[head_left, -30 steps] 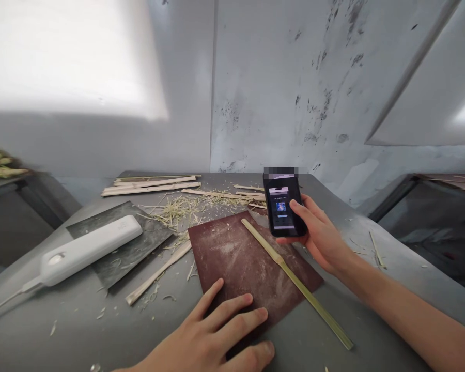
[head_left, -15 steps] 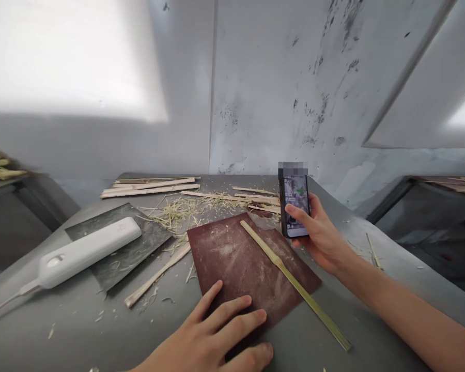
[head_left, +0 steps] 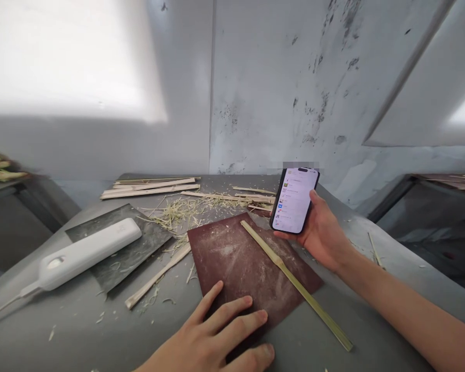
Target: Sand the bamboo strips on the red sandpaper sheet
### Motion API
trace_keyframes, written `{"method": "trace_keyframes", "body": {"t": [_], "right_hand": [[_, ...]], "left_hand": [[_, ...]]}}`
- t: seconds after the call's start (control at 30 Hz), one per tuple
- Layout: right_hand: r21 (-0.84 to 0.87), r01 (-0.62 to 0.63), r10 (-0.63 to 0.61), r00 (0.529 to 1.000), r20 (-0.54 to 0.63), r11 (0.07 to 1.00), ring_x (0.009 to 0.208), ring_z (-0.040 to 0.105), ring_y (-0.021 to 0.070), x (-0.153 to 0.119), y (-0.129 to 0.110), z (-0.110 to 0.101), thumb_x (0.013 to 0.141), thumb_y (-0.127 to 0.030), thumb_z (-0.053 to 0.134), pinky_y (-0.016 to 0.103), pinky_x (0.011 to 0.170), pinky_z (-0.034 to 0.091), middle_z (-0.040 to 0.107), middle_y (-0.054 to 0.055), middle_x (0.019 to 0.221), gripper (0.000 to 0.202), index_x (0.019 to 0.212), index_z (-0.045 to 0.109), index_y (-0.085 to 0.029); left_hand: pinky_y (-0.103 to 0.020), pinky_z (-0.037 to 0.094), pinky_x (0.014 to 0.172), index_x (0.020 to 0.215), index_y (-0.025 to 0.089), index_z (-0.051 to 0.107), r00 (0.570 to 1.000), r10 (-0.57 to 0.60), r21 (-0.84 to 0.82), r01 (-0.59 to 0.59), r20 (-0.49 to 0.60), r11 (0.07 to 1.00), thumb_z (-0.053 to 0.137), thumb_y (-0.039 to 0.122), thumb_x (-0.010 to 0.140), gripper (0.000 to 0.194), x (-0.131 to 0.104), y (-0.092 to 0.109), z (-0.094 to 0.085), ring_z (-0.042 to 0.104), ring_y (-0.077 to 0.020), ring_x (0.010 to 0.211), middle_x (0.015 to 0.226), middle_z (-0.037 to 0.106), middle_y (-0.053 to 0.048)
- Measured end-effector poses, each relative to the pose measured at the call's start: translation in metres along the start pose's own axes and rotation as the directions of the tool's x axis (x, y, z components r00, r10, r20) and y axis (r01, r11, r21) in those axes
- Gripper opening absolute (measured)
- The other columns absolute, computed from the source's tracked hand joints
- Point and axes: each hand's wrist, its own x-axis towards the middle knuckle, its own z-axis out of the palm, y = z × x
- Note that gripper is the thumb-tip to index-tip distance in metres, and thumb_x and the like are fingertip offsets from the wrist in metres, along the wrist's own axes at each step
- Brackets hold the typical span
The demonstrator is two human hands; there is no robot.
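Note:
My right hand (head_left: 321,232) is closed around a smartphone (head_left: 294,201), whose bright screen shows a light list with small icons. The thumb lies along the phone's right edge. My left hand (head_left: 217,336) rests with fingers spread on the near edge of a dusty dark-red sheet of sandpaper (head_left: 228,253). Across that sheet lies a greenish bamboo strip (head_left: 290,276) with a node near its middle, its near end reaching past the sheet onto the table. Neither hand touches the strip.
On the left, a white power bank-like device (head_left: 89,253) with a cable lies over a dark sheet (head_left: 127,253). A pale split strip (head_left: 158,276) is beside it. Shavings (head_left: 178,212) and stacked strips (head_left: 151,188) cover the back of the grey table (head_left: 81,330).
The phone's screen has switched from a dark picture to a light list. My right thumb has moved off the screen to its right edge, and the phone has tilted. My left hand stays put.

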Motion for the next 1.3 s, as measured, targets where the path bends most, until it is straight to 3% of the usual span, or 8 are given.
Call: {"method": "trace_keyframes", "body": {"t": [0.13, 0.3, 0.57, 0.67, 0.8, 0.9, 1.07, 1.3], "right_hand": [[0.022, -0.016, 0.016, 1.0, 0.01, 1.0, 0.105, 0.081, 0.0357, -0.003, 0.0, 0.0, 0.106, -0.06, 0.055, 0.047, 0.064, 0.072, 0.08, 0.009, 0.131, 0.046, 0.138, 0.07, -0.03], [0.013, -0.002, 0.001, 0.999, 0.05, 1.0, 0.113, 0.079, 0.0381, -0.003, 0.0, 0.002, 0.103, -0.061, 0.059, 0.049, 0.068, 0.073, 0.077, 0.01, 0.139, 0.049, 0.141, 0.07, -0.031], [0.003, 0.017, -0.017, 0.999, 0.041, 1.0, 0.112, 0.08, 0.0375, -0.003, 0.0, 0.001, 0.107, -0.058, 0.053, 0.05, 0.07, 0.072, 0.078, 0.011, 0.136, 0.048, 0.142, 0.068, -0.03], [-0.002, 0.019, -0.019, 0.998, 0.056, 1.0, 0.114, 0.079, 0.0386, -0.003, 0.0, 0.001, 0.103, -0.062, 0.059, 0.049, 0.068, 0.073, 0.077, 0.011, 0.138, 0.052, 0.144, 0.067, -0.031], [-0.023, -0.002, 0.003, 0.999, 0.048, 1.0, 0.116, 0.079, 0.0376, -0.003, 0.002, 0.002, 0.104, -0.058, 0.059, 0.048, 0.069, 0.073, 0.077, 0.011, 0.139, 0.048, 0.142, 0.069, -0.03], [-0.029, -0.005, 0.007, 0.999, 0.041, 1.0, 0.113, 0.079, 0.0365, -0.003, 0.003, 0.001, 0.105, -0.057, 0.058, 0.048, 0.068, 0.073, 0.077, 0.01, 0.138, 0.046, 0.141, 0.069, -0.03], [0.002, 0.019, -0.019, 0.999, 0.035, 1.0, 0.107, 0.082, 0.0359, -0.002, 0.002, -0.002, 0.103, -0.061, 0.061, 0.049, 0.067, 0.073, 0.078, 0.009, 0.136, 0.048, 0.142, 0.067, -0.032], [-0.002, 0.034, -0.034, 0.999, 0.041, 0.999, 0.107, 0.081, 0.0368, -0.001, 0.001, -0.002, 0.104, -0.061, 0.061, 0.051, 0.067, 0.073, 0.077, 0.009, 0.137, 0.048, 0.141, 0.067, -0.032]], "left_hand": [[-0.053, 0.02, 0.137, 0.142, 0.033, 0.069, 1.0, 0.009, 0.004, -0.009, 0.024, 1.0, 0.052, 0.039, 0.115, 0.032, 0.007, 0.0, -0.018, 0.054, -0.0205, 0.149, 0.154, 0.065, 0.002], [-0.047, 0.031, 0.134, 0.145, 0.031, 0.067, 0.985, 0.019, -0.029, -0.015, 0.169, 0.999, 0.047, 0.037, 0.116, 0.035, 0.019, -0.003, -0.043, 0.058, -0.0189, 0.146, 0.155, 0.064, 0.002], [-0.054, 0.009, 0.138, 0.142, 0.036, 0.07, 1.0, 0.002, 0.013, -0.002, -0.003, 1.0, 0.049, 0.04, 0.116, 0.034, 0.002, 0.002, -0.006, 0.051, -0.0199, 0.151, 0.155, 0.064, 0.004], [-0.051, 0.007, 0.138, 0.14, 0.035, 0.071, 1.0, 0.002, 0.006, -0.002, 0.004, 1.0, 0.045, 0.039, 0.117, 0.035, 0.006, 0.001, -0.014, 0.052, -0.0179, 0.15, 0.152, 0.066, 0.005], [-0.048, 0.023, 0.137, 0.145, 0.032, 0.067, 0.99, 0.007, -0.018, -0.004, 0.143, 1.0, 0.053, 0.037, 0.114, 0.034, 0.012, 0.0, -0.028, 0.055, -0.0187, 0.148, 0.156, 0.064, 0.001], [-0.053, 0.018, 0.138, 0.144, 0.032, 0.067, 0.999, 0.003, -0.005, -0.003, 0.039, 1.0, 0.054, 0.037, 0.114, 0.033, 0.008, 0.0, -0.021, 0.054, -0.0204, 0.15, 0.155, 0.064, 0.0], [-0.053, 0.009, 0.138, 0.144, 0.034, 0.068, 1.0, -0.002, -0.014, 0.002, 0.017, 1.0, 0.047, 0.04, 0.116, 0.035, 0.0, 0.001, -0.007, 0.052, -0.0198, 0.151, 0.155, 0.064, 0.002], [-0.056, 0.017, 0.137, 0.147, 0.032, 0.065, 0.999, -0.003, -0.033, 0.004, 0.037, 0.999, 0.056, 0.04, 0.113, 0.036, -0.001, 0.001, -0.006, 0.05, -0.0235, 0.154, 0.16, 0.06, -0.001]]}}
